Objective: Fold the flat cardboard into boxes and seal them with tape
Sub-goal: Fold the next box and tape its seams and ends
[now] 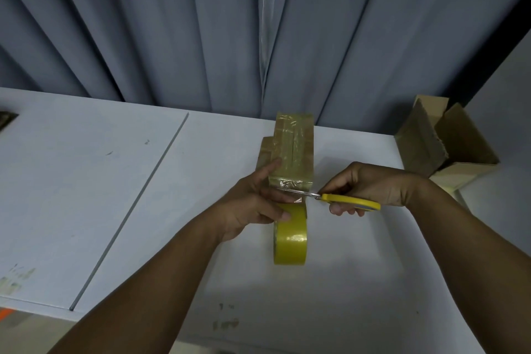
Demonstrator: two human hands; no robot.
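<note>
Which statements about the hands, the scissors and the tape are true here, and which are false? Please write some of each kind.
1. The right hand holds the yellow-handled scissors. True.
2. The tape roll lies alone at the left edge of the table. False: the left hand holds it beside the taped box.
3. The scissor blades reach in between the box and the roll. True.
4. The open cardboard box stands on the left. False: it stands at the right.

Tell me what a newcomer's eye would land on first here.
The yellow-handled scissors in the right hand, blades across the tape strip mid-table. The left hand holds a yellow tape roll just before a taped cardboard box. Open cardboard boxes stand at the far right.
</note>
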